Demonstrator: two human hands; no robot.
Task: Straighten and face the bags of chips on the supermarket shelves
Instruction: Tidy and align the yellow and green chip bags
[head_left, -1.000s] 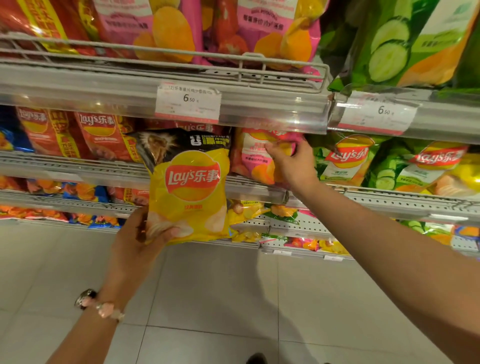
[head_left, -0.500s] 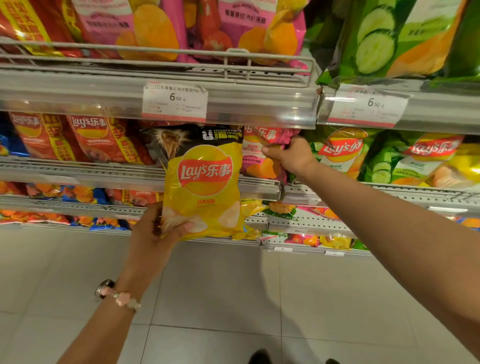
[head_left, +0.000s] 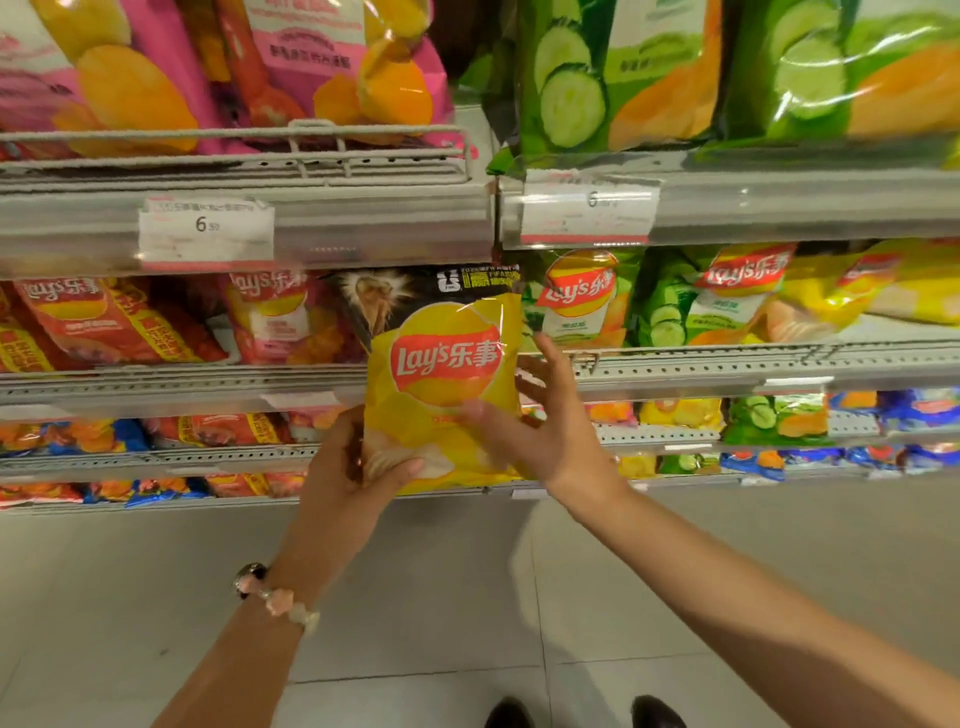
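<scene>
— Head view: what is seen of the shelves and the room, left to right?

— Grey metal shelves (head_left: 171, 387) are stacked in tiers. On the left, red bags (head_left: 98, 322) are laid on the middle tier, with pink bags (head_left: 156, 78) on the tier above, behind a wire rail. A price tag (head_left: 205, 228) marked 6.50 is clipped to the upper edge. Further right, green cucumber bags (head_left: 670, 306) are stood on the middle tier, and larger green ones are seen above. Pale floor tiles (head_left: 104, 597) are spread below, and two dark shoes (head_left: 657, 713) are visible at the bottom edge.

— And the task's bag?

— A yellow bag (head_left: 441, 384) is held upright in front of the middle shelf edge, logo facing out. Its lower left corner is gripped by the left hand (head_left: 353, 467), fingers behind and thumb curled over the front. A bead bracelet (head_left: 275, 597) is worn on that wrist.

— The right hand?

— The right hand (head_left: 545, 426) is laid against the bag's right side, fingers straight and spread, nothing clasped.

— What differs from half a second ago?

— Then, a pink bag on the middle shelf was being gripped by the right hand; that has been released, and the hand has been brought to the yellow bag, which is now held further right.
</scene>
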